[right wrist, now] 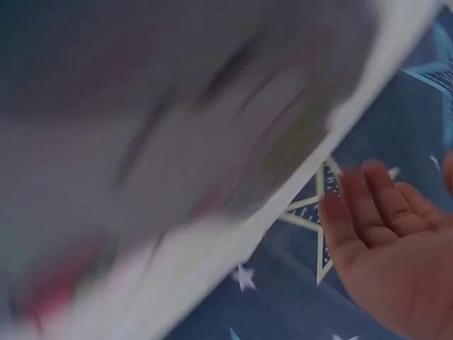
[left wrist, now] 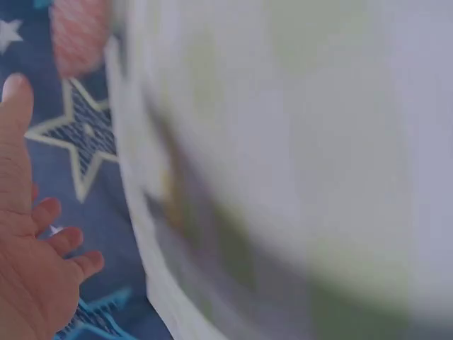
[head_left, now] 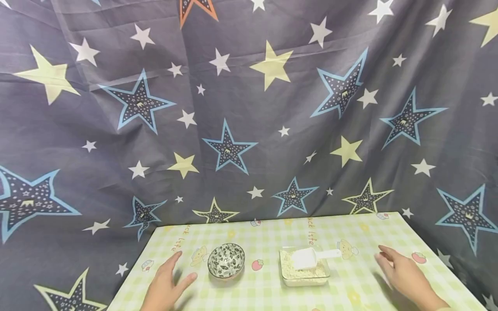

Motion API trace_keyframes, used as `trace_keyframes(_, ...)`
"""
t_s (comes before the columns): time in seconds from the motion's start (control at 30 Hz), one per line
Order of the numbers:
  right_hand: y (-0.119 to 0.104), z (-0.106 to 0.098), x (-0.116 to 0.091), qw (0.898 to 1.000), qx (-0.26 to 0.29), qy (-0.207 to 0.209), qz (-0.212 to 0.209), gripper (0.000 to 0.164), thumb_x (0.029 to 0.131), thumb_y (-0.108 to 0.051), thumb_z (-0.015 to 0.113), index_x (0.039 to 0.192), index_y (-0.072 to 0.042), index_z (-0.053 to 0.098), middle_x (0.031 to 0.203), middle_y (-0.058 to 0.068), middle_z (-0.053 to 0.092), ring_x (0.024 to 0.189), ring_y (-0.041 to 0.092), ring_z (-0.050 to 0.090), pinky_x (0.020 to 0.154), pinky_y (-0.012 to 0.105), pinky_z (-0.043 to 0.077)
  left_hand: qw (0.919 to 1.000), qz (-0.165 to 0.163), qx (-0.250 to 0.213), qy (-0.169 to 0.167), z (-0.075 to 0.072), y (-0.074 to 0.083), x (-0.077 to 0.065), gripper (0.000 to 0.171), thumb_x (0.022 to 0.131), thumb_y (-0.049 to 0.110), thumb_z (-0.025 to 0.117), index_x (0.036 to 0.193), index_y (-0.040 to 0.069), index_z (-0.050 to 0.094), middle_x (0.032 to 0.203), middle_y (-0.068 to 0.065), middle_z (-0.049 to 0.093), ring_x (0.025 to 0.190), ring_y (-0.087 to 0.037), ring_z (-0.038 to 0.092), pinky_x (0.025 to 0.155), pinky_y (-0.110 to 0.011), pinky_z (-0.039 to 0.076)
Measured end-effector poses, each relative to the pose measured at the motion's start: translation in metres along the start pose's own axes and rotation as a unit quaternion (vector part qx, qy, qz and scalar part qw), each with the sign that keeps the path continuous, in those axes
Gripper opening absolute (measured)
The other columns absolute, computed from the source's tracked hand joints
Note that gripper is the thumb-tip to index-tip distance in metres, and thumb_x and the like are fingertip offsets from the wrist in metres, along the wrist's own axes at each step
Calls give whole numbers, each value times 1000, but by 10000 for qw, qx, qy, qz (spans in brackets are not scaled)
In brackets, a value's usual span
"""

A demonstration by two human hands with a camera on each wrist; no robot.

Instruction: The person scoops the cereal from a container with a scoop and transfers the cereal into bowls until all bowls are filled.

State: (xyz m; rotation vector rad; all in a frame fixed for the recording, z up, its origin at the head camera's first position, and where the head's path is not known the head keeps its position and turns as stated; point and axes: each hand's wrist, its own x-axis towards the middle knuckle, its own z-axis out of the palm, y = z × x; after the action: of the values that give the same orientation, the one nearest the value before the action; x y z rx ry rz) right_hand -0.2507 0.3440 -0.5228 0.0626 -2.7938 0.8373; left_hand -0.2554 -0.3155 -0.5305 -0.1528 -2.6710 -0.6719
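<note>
In the head view my left hand hovers at the table's left part, thumb and fingers spread, holding nothing. Just to its right stands a round bowl with a black-and-white leaf pattern, apart from the hand. Farther right is a clear rectangular container of pale, grainy powder. On the powder lies a white scoop, its handle pointing right over the rim. My right hand is held to the right of the container with loosely extended fingers, touching none of these things. Both wrist views show bare hands, the left and the right.
A green-and-white checked tablecloth with printed strawberries and cartoon figures covers the table. Behind it hangs a dark grey curtain with stars, which also runs down both sides of the table.
</note>
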Motion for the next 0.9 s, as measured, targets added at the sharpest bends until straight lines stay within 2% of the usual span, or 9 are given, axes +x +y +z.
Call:
trace_keyframes(0.03, -5, -2, 1, 9971, 587, -192, 434, 66, 114, -44, 48, 146, 13, 54, 123, 28, 76, 104, 37, 78, 88, 51, 64, 9998, 13, -171, 116, 0, 7, 1, 88, 93, 53, 80, 156, 1, 49, 155, -28, 56, 140, -54, 53, 110, -72, 47)
trace_keyframes(0.07, -8, -3, 2, 9888, 1174, -380, 836, 72, 115, -48, 41, 147, 15, 51, 117, 24, 78, 98, 29, 79, 82, 44, 65, 9993, 48, -300, 220, 1, 15, 2, 85, 94, 51, 80, 156, 2, 50, 155, -27, 56, 139, -52, 54, 110, -72, 48)
trace_keyframes(0.13, -17, -4, 2, 9607, 2215, -702, 1521, 85, 114, -59, 31, 152, 16, 42, 108, 14, 80, 90, 17, 76, 77, 33, 64, 9976, 179, -544, 379, 4, 31, 2, 82, 92, 48, 83, 155, 5, 52, 155, -24, 58, 139, -49, 56, 109, -70, 50)
trace_keyframes(0.2, -25, -2, 2, 9307, 2959, -1007, 1903, 93, 112, -64, 28, 156, 18, 32, 101, 5, 78, 83, 11, 73, 73, 29, 63, 9959, 288, -749, 425, 9, 47, 1, 82, 91, 46, 85, 155, 7, 53, 154, -22, 59, 138, -46, 57, 109, -69, 51)
trace_keyframes(0.3, -36, 4, 0, 9070, 3505, -1358, 1901, 94, 112, -64, 29, 160, 17, 23, 98, -1, 74, 80, 9, 70, 71, 29, 63, 9938, 357, -994, 339, 18, 69, 0, 83, 88, 47, 87, 155, 10, 54, 156, -18, 59, 140, -43, 56, 110, -68, 51)
trace_keyframes(0.47, -54, 14, 0, 8866, 3930, -1811, 1634, 91, 113, -60, 37, 161, 15, 19, 103, 0, 72, 79, 7, 69, 71, 28, 63, 9885, 531, -1415, -18, 36, 104, 1, 85, 85, 51, 88, 156, 17, 54, 159, -12, 57, 143, -41, 55, 109, -69, 52)
trace_keyframes(0.6, -65, 23, 1, 8671, 4208, -2098, 1644, 93, 112, -61, 41, 160, 14, 16, 104, -1, 72, 79, 6, 67, 71, 26, 62, 9821, 1011, -1527, -448, 52, 136, 3, 87, 84, 53, 88, 155, 15, 54, 159, -9, 58, 144, -39, 55, 111, -67, 51)
trace_keyframes(0.73, -76, 33, 5, 8425, 4653, -2111, 1710, 80, 110, -58, 48, 153, 7, 31, 98, -5, 72, 76, 4, 64, 68, 22, 59, 9722, 1468, -1568, -932, 73, 165, 7, 91, 82, 52, 89, 154, 8, 53, 161, -10, 55, 138, -36, 61, 114, -60, 51)
trace_keyframes(0.9, -93, 47, 7, 8173, 5140, -1755, 1921, 48, 108, -50, 60, 130, -7, 55, 91, -9, 72, 72, 1, 62, 63, 16, 56, 9666, 1374, -1462, -1596, 99, 190, 15, 102, 81, 57, 89, 160, 10, 46, 166, -11, 49, 142, -36, 58, 116, -58, 50)
